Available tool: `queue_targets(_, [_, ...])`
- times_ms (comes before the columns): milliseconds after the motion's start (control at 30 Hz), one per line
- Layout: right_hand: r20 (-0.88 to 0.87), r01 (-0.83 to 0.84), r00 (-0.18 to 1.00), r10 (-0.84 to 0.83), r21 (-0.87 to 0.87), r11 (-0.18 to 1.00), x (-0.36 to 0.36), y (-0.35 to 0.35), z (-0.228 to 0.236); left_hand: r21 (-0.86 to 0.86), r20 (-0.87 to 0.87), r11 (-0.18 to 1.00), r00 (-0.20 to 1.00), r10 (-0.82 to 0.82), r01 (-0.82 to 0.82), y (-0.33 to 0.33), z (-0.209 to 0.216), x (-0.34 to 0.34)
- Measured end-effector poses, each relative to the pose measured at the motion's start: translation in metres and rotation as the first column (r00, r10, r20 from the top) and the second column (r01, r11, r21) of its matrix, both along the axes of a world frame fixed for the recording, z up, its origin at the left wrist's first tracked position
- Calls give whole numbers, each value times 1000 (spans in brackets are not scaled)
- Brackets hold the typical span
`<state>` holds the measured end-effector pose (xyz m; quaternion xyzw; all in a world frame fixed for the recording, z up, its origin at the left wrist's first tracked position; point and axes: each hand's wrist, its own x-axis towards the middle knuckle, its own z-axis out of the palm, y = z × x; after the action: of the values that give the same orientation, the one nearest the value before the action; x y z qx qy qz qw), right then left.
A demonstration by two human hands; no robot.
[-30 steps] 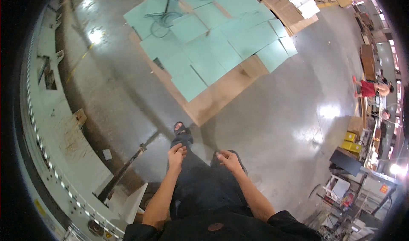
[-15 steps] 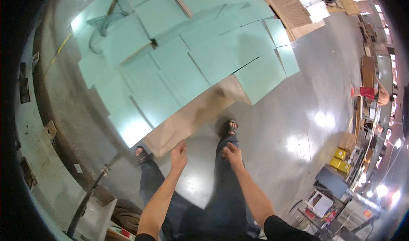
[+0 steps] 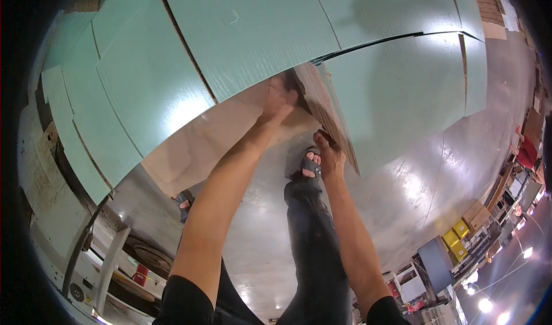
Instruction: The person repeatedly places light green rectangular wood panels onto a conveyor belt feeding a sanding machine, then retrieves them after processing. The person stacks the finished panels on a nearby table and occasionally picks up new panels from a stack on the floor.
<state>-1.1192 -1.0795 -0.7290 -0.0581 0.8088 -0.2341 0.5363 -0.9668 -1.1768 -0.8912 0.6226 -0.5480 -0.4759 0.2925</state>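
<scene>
Pale green sheets with brown, layered edges, like cardboard, lie in stacks side by side. One stack (image 3: 397, 89) juts toward me at the right, its brown side facing left. My left hand (image 3: 282, 98) reaches in beside the far end of that brown side; it is blurred and I cannot make out its fingers. At the near end of the same side is my right hand (image 3: 332, 155), its thumb bent and its fingers closed about the lower edge, partly hidden by the stack. Brown board (image 3: 201, 135) shows below the green stacks (image 3: 149, 83) on the left.
My sandalled foot (image 3: 311, 163) stands on the shiny grey floor (image 3: 253, 239) just below the stack. A pale machine frame (image 3: 46, 169) runs along the left. Yellow boxes (image 3: 455, 241) and shelving are at the far right, where another person in red (image 3: 526, 152) is seen.
I have moved closer to the green stacks, which fill more of the view. Both hands, held free before me earlier, now reach to the brown side of the right-hand stack.
</scene>
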Motion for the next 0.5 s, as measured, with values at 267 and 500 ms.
queue_targets(267, [-34,-19,999,10,-282,959,4,-12,-41,-383,443,921,890,108,78,-3,31,-21])
queue_targets(500, [-73,62,993,-93,-349,935,5,0,-76,-334,405,932,914,7,140,-3,19,-33])
